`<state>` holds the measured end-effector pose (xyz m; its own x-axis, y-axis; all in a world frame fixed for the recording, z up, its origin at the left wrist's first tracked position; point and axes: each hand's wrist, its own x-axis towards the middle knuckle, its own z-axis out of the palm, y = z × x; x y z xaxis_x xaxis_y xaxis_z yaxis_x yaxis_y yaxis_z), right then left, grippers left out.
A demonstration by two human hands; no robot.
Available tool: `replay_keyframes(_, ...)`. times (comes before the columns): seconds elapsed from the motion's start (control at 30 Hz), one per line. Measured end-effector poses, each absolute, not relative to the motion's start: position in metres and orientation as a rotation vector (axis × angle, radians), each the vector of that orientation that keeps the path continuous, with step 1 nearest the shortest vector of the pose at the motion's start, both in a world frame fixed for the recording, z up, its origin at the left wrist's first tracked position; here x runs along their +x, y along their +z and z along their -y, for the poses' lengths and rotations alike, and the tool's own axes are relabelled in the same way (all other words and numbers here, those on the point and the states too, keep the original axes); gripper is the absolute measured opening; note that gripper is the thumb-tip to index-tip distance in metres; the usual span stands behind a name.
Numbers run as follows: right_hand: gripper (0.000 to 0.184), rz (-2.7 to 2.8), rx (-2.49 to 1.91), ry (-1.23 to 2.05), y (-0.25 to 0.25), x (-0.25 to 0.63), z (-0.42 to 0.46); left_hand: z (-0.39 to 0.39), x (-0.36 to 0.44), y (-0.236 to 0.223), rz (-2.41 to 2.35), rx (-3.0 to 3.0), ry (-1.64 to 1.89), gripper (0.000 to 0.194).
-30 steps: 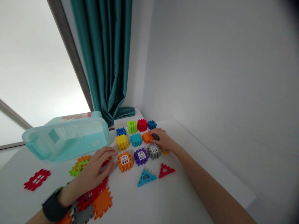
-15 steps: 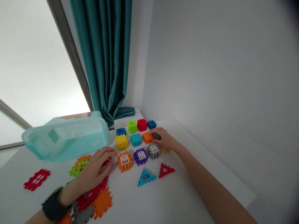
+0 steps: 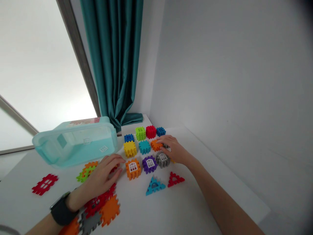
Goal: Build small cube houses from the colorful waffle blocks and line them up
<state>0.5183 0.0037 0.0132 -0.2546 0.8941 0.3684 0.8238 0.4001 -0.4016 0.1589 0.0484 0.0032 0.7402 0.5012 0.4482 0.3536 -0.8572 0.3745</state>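
Note:
My right hand (image 3: pixel 174 150) rests above an orange cube of waffle blocks (image 3: pixel 156 145) and a grey window cube (image 3: pixel 162 159), its palm covering a dark grey piece (image 3: pixel 165 146). My left hand (image 3: pixel 104 171) hovers beside an orange window cube (image 3: pixel 133 169), with a red piece (image 3: pixel 113 169) partly hidden under its fingers. Several more cubes stand in rows behind, among them a yellow cube (image 3: pixel 130 148) and a purple window cube (image 3: pixel 149 164). A teal triangle (image 3: pixel 155 186) and a red triangle (image 3: pixel 175 179) lie in front.
A transparent aqua plastic box (image 3: pixel 75 145) lies tilted on the white table (image 3: pixel 146 209) at the left. Flat red and orange waffle pieces (image 3: pixel 110 210) lie near my left wrist. A white wall (image 3: pixel 220 81) borders the right side, and a teal curtain (image 3: pixel 112 65) hangs behind.
The whole scene has shifted slightly right and down in the view as my head moved. The hands stay close to where they were, and the dark grey piece is more covered.

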Motion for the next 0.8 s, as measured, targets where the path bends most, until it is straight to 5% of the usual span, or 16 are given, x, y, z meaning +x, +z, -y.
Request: replay_keyframes(0.8, 0.026, 2.475, -1.15, 0.078, 0.042, 0.382, 0.021, -0.041, 0.102, 0.026, -0.859, 2.872, 0.453, 0.021)
